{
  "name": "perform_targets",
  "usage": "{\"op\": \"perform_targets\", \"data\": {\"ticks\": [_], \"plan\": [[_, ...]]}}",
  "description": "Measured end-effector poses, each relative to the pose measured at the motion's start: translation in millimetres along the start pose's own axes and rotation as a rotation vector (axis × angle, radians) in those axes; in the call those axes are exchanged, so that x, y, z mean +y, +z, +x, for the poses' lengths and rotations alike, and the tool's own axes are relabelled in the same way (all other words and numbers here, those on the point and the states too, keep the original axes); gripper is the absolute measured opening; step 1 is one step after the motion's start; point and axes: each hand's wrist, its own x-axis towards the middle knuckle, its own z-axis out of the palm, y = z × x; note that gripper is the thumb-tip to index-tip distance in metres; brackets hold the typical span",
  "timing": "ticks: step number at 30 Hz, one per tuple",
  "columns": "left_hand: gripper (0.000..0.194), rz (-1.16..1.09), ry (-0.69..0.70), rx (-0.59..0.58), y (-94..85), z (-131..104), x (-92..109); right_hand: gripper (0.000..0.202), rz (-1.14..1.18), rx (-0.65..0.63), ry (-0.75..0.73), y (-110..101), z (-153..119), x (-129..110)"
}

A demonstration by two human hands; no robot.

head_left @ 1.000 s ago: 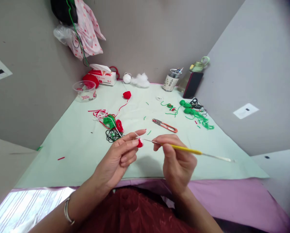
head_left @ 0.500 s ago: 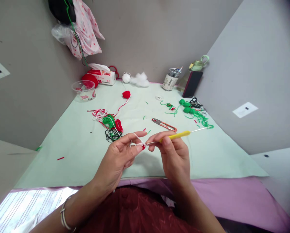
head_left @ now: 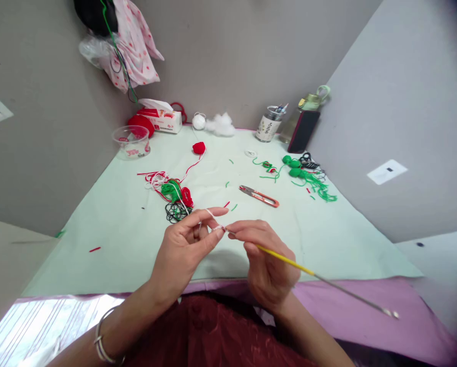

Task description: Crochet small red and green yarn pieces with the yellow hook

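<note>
My left hand [head_left: 190, 239] pinches a small crochet piece [head_left: 221, 228], white and red, between thumb and fingers. White yarn [head_left: 210, 214] runs over its raised index finger. In my right hand [head_left: 270, 255] is a crochet hook [head_left: 285, 259] with a yellow handle, its working tip at the piece and partly hidden by fingertips. The hook's long metal rear end slants down to the right, past the table edge. Beyond the left hand lies a tangle of yarn: green yarn [head_left: 170, 190], red yarn [head_left: 187, 197] and black yarn [head_left: 176, 212].
Orange-handled thread snips [head_left: 259, 195] lie ahead of the right hand. Farther back are a red yarn ball [head_left: 199, 148], white stuffing [head_left: 220, 125], a plastic tub [head_left: 132, 145], a tissue box [head_left: 167, 122], a pen can [head_left: 268, 127], a phone [head_left: 303, 131] and green crocheted pieces [head_left: 297, 173].
My right hand has turned the crochet hook, so its rear end swung from pointing right and slightly up to down-right. The left hand keeps its pinch, shifted slightly.
</note>
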Motion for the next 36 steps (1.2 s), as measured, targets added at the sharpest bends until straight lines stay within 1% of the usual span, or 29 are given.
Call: {"op": "perform_targets", "data": {"ticks": [2, 5, 7, 9, 11, 12, 13, 14, 16, 19, 21, 27, 31, 36], "plan": [[0.029, -0.021, -0.021, -0.038, -0.5, 0, -2, 0.023, -0.043, 0.005, -0.077, 1, -1, 2], [0.032, -0.072, -0.048, -0.060, 1.6, -1, -3, 0.025, -0.072, -0.031, -0.072, 1, -3, 5], [0.034, -0.141, -0.063, -0.060, 4.4, -2, -4, 0.026, -0.167, -0.051, -0.090, 1, -5, 5], [0.041, -0.247, -0.117, -0.090, 6.3, -2, -3, 0.028, -0.299, -0.054, -0.164, 1, -6, 5], [0.045, -0.361, -0.216, -0.136, 6.2, -1, -1, 0.030, -0.334, -0.052, -0.203, 0, -6, 4], [0.045, -0.406, -0.261, -0.147, 5.4, 0, 1, 0.030, -0.291, -0.029, -0.176, -1, -5, 3], [0.042, -0.438, -0.290, -0.149, 4.2, 1, 3, 0.030, -0.217, 0.011, -0.117, -1, -4, 2], [0.039, -0.454, -0.301, -0.141, 3.1, 2, 4, 0.028, -0.127, 0.058, -0.039, -2, -2, 2], [0.034, -0.445, -0.281, -0.117, 1.7, 3, 8, 0.025, 0.079, 0.124, 0.113, -3, 1, 1], [0.036, -0.387, -0.247, -0.117, 3.2, 2, 9, 0.021, 0.333, 0.100, 0.280, -1, 4, 3], [0.038, -0.355, -0.236, -0.117, 4.9, 1, 7, 0.020, 0.409, 0.087, 0.347, 0, 3, 5], [0.036, -0.294, -0.216, -0.090, 5.6, -2, 3, 0.021, 0.472, 0.079, 0.401, 1, 1, 6], [0.040, -0.286, -0.226, -0.086, 6.2, -2, 4, 0.019, 0.466, 0.050, 0.405, -1, 2, 6], [0.036, -0.281, -0.233, -0.087, 5.0, -2, 6, 0.021, 0.523, 0.067, 0.444, -3, 3, 7]]}}
